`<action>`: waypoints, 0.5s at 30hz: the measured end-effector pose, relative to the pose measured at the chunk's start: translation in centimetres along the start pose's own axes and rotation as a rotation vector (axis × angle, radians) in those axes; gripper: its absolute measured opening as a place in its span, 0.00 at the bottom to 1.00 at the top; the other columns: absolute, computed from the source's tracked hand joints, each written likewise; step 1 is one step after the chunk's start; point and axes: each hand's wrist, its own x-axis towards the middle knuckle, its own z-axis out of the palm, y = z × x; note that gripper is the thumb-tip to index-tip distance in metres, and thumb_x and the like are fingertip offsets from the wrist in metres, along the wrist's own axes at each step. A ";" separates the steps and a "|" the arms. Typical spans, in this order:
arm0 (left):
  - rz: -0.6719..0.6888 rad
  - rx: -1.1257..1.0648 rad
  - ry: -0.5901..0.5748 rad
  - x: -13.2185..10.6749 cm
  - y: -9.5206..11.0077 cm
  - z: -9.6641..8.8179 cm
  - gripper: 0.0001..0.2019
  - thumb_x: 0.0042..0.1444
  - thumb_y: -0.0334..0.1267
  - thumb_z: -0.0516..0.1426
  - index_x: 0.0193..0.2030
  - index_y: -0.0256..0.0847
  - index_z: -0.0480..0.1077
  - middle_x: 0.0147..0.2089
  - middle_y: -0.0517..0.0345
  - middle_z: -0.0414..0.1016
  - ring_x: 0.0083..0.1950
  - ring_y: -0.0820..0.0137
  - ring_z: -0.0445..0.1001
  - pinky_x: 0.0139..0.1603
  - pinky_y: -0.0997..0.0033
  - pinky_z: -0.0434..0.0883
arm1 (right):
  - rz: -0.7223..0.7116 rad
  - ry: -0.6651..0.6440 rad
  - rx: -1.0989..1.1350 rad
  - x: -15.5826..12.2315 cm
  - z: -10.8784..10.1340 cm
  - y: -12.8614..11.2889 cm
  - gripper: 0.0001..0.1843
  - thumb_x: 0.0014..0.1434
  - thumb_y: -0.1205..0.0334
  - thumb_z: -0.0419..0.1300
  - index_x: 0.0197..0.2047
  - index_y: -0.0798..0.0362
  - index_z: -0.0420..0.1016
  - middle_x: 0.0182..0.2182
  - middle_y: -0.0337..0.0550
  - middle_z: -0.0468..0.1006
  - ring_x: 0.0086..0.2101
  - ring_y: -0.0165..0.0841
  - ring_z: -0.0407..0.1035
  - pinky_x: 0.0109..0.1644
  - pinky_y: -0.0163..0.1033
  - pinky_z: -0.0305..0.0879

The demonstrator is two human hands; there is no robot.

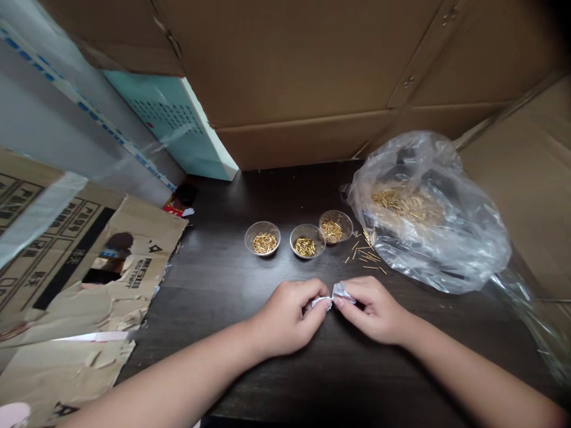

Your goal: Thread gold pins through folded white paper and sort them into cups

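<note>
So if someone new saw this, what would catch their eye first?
Probably the big clear plastic bag on the right of the dark table, with gold-coloured pins inside and loose pins scattered beside it. Next, the three small clear plastic cups near the middle, each holding short gold-coloured pieces. In front of them, the left hand and right hand pinch crumpled white material.

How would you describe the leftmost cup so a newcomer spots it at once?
On the dark table, beyond the left hand, stand three clear cups of gold-coloured pins. The leftmost cup stands apart, while the other two sit close together.
</note>
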 end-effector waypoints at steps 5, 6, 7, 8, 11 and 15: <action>-0.061 -0.035 0.003 0.2 0.2 0.1 0.07 0.66 0.36 0.52 0.37 0.36 0.66 0.30 0.62 0.66 0.31 0.77 0.62 0.34 0.75 0.60 | -0.023 -0.042 0.043 0.7 -0.2 0.1 0.14 0.68 0.68 0.53 0.30 0.54 0.56 0.23 0.34 0.56 0.25 0.24 0.51 0.31 0.34 0.48; -0.067 -0.037 0.007 0.2 0.2 0.1 0.07 0.66 0.36 0.52 0.37 0.36 0.66 0.30 0.62 0.66 0.31 0.77 0.62 0.34 0.75 0.60 | -0.028 -0.048 0.050 0.8 -0.2 0.1 0.13 0.69 0.68 0.53 0.31 0.54 0.56 0.24 0.34 0.57 0.25 0.24 0.52 0.31 0.34 0.48; -0.073 -0.040 0.011 0.2 0.2 0.1 0.07 0.66 0.36 0.52 0.38 0.36 0.66 0.30 0.62 0.66 0.31 0.77 0.62 0.34 0.75 0.60 | -0.031 -0.057 0.058 0.9 -0.2 0.1 0.13 0.69 0.68 0.53 0.32 0.54 0.57 0.24 0.34 0.58 0.25 0.24 0.53 0.32 0.34 0.49; -0.078 -0.044 0.014 0.1 0.1 0.1 0.07 0.66 0.36 0.53 0.38 0.37 0.66 0.29 0.62 0.66 0.31 0.77 0.62 0.34 0.75 0.59 | -0.033 -0.068 0.064 1.0 -0.3 0.1 0.12 0.69 0.68 0.52 0.32 0.54 0.57 0.24 0.34 0.58 0.26 0.25 0.53 0.32 0.34 0.49; -0.093 -0.055 0.026 0.1 0.0 0.0 0.07 0.67 0.36 0.53 0.37 0.37 0.65 0.29 0.63 0.65 0.30 0.77 0.61 0.34 0.76 0.59 | -0.030 -0.091 0.069 1.3 -0.4 0.3 0.12 0.70 0.67 0.52 0.32 0.54 0.58 0.24 0.34 0.58 0.26 0.25 0.53 0.32 0.34 0.49; -0.076 -0.053 0.023 0.2 0.1 -0.3 0.08 0.67 0.36 0.53 0.37 0.36 0.65 0.29 0.63 0.65 0.30 0.78 0.61 0.33 0.77 0.59 | -0.014 -0.107 0.075 1.5 -0.5 0.6 0.12 0.70 0.66 0.52 0.32 0.55 0.59 0.24 0.35 0.59 0.26 0.25 0.54 0.32 0.35 0.49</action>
